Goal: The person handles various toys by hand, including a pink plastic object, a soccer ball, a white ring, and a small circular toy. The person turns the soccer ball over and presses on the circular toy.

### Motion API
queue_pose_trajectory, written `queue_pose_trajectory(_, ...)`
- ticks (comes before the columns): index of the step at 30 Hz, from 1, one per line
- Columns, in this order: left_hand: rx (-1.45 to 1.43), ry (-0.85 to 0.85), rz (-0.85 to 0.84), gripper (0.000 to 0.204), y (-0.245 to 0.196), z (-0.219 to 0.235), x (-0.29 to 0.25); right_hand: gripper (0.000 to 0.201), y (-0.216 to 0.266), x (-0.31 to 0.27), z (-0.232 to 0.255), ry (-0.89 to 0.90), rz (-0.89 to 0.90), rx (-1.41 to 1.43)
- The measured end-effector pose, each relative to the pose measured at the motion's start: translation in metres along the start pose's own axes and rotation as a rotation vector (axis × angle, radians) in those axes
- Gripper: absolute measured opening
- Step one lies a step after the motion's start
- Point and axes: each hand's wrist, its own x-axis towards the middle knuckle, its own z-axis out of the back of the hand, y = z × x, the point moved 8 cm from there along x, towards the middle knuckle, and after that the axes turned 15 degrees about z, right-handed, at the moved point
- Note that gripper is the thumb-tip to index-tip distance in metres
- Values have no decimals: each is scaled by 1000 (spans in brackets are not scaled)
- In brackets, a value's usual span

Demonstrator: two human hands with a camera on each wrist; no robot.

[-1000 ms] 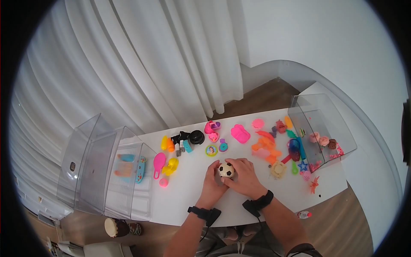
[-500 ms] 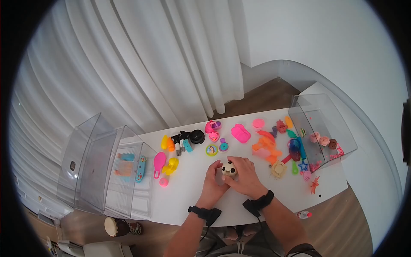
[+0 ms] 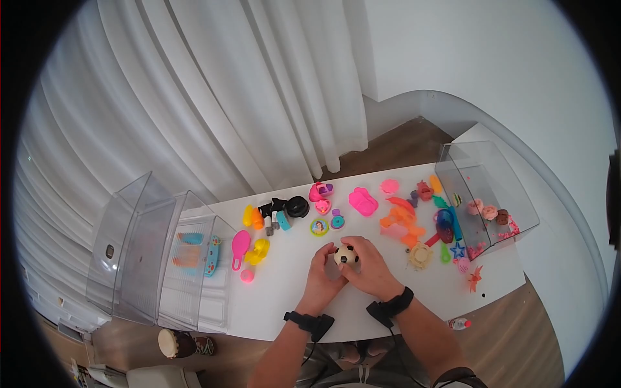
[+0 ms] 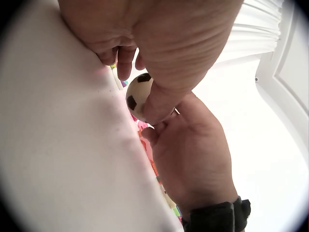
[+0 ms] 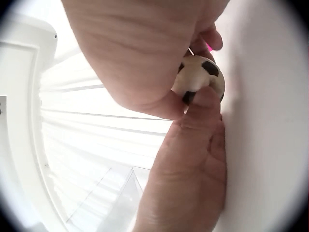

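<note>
A small white toy soccer ball [image 3: 346,257] with black patches is held between both hands over the near middle of the white table [image 3: 272,304]. My left hand [image 3: 321,277] curls round its left side, and the left thumb presses on the ball [image 5: 197,77] in the right wrist view. From the other side, my right hand [image 3: 374,270] grips it with thumb and bent fingers. The ball [image 4: 139,96] appears close over the tabletop in the left wrist view, partly covered by the left thumb.
Beyond the hands lie a pink tray-like toy [image 3: 363,202], a round green-rimmed toy [image 3: 319,226] and a black hat [image 3: 297,207]. A pink paddle [image 3: 241,246] and yellow duck [image 3: 259,251] lie left. Clear bins [image 3: 194,284] stand left, another clear bin [image 3: 527,194] right.
The ball has turned between the fingers, so its black patches show in different places. It has shifted slightly right in the hands, while both wrists stay nearly still.
</note>
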Motion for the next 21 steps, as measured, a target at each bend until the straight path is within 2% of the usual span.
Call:
queue_pose_trajectory(2, -17, -1, 3, 83, 1, 0, 0, 60, 1, 3, 5, -148, -40, 243)
queue_pose_trajectory(3, -16, 8, -1, 83, 0, 0, 0, 60, 4, 4, 7, -148, -40, 243)
queue_pose_trajectory(5, -13, 17, -4, 83, -1, 0, -1, 59, 11, 7, 12, -89, -12, -8)
queue_pose_trajectory(6, -13, 25, 4, 82, -2, 0, -1, 59, 7, 4, 11, -90, -13, -9)
queue_pose_trajectory(8, -12, 33, 11, 82, -2, 0, 0, 62, -5, -3, -4, 115, -74, -75)
queue_pose_trajectory(9, 1, 24, -4, 82, -3, 0, -1, 62, -7, -4, -5, 114, -74, -75)
queue_pose_trajectory(11, 13, 14, -19, 82, -4, 0, -1, 59, -1, 1, 2, -47, -42, 131)
queue_pose_trajectory(14, -39, 24, -26, 82, 1, -1, 0, 53, 7, 4, 11, -137, -16, 36)
queue_pose_trajectory(15, -47, 22, -11, 81, 3, -2, 1, 53, 6, 3, 11, -137, -16, 36)
queue_pose_trajectory(17, -56, 22, 4, 81, 7, -3, 2, 53, 4, 0, 0, 36, -3, -35)
queue_pose_trajectory(21, 48, -31, -65, 78, 1, 1, 0, 51, 4, 0, 0, 4, -38, 59)
